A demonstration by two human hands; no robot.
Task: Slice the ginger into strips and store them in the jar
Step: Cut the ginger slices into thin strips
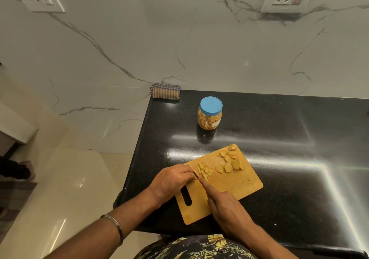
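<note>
A rectangular light wooden cutting board (237,184) with a slot handle lay at an angle near the left end of the glossy black stone counter (299,158). On its far part sat a loose row of flat, round yellow ginger slices (229,163), and to their left a small heap of thin yellow ginger strips (203,170).

The left hand (171,180) rested at the board's left edge, fingers curled down with the tips bunched against the strips; what exactly they pinched could not be told. The right hand (227,208) gripped a knife (196,175), the forefinger stretched along its spine, only a sliver of dark blade showing beside the strips; the handle was hidden in the palm.

Farther back on the counter, well apart from the board, stood the clear plastic jar (209,117) with a blue screw lid, closed and already holding yellow pieces. A folded checked cloth (165,91) lay at the counter's far left corner.

The step in hand looked like cutting slices into strips, with most slices not yet cut. To do it well, the left fingertips should tuck back behind the knuckles, the blade should ride against those knuckles, and each slice should lie flat so it does not roll. Stacking only a few slices would keep the strips even.
</note>
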